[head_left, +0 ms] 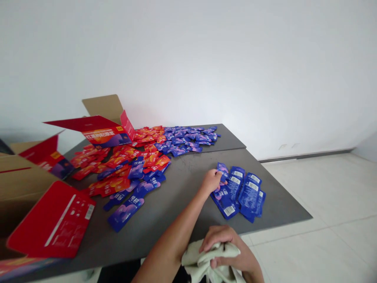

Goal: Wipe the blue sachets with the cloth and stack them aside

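Open red boxes (54, 226) at left — white wall (191, 59) behind — pale tiled floor (332, 200) at right.

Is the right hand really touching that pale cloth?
Touching. The head view shows it: the right hand's fingers curl over the pale cloth, and its folds bunch up between them.

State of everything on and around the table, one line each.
Left hand: closed on a blue packet
Held blue packet: pinched, printed front up
Right hand: closed on cloth
Pale cloth: bunched up
Right-side blue packets: overlapping, several barcode side up
Back blue packets: loose heap
Red-orange packets: loose heap
Far box: open
Near box: open
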### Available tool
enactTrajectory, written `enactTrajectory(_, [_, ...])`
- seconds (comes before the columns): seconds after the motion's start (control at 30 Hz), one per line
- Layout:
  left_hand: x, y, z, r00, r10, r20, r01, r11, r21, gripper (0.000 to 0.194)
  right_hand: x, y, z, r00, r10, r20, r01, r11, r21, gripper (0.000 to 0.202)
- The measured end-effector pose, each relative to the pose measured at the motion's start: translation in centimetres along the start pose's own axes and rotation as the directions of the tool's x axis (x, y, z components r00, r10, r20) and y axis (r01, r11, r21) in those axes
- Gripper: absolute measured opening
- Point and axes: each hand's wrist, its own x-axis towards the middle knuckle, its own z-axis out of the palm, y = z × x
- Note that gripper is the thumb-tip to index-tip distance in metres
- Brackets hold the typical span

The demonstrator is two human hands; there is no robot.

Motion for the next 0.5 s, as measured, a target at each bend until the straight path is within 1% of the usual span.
enactTrajectory(0.07, [-0.5, 0.0, -0.5, 0.998, 0.046, -0.03, -0.044, 0.995, 0.088, 0.031, 0.0, 0.1, 0.0, 1.0, -0.012, 0.011, 0.012, 1.0, 0.004, 0.031])
enactTrajectory(0.13, [-1.5, -0.2, -1.2, 0.993, 0.107, -0.059, -0.094, 0.977, 0.19, 0.031, -0.1, 0.3, -0.1, 1.0, -0.015, 0.026, 0.015, 1.0, 0.006, 0.031])
enactTrajectory(0.23, [-3.2, -0.6, -2.9, 0.978, 0.183, -0.096, -0.141, 0.929, 0.342, 0.037, -0.3, 0.7, -0.3, 0.999, -0.023, 0.026, 0.022, 1.0, 0.003, 0.03])
enactTrajectory(0.3, [-3.7, -1.1, -4.8, 0.967, 0.218, -0.132, -0.143, 0.892, 0.428, 0.044, -0.6, 1.0, -0.4, 0.999, -0.037, 0.022, 0.037, 0.999, -0.008, 0.03])
enactTrajectory(0.37, [-3.7, -1.5, -7.3, 0.95, 0.247, -0.193, -0.12, 0.856, 0.503, 0.046, -0.9, 1.3, -0.2, 0.998, -0.055, 0.009, 0.055, 0.998, -0.023, 0.03])
enactTrajectory(0.43, [-2.9, -2.0, -9.9, 0.925, 0.27, -0.268, -0.075, 0.819, 0.569, 0.043, -1.2, 1.5, 0.0, 0.996, -0.086, -0.036, 0.085, 0.996, -0.035, 0.031])
enactTrajectory(0.5, [-1.7, -2.6, -12.3, 0.904, 0.281, -0.323, -0.017, 0.778, 0.628, 0.034, -1.4, 1.7, 0.1, 0.989, -0.125, -0.083, 0.122, 0.992, -0.044, 0.033])
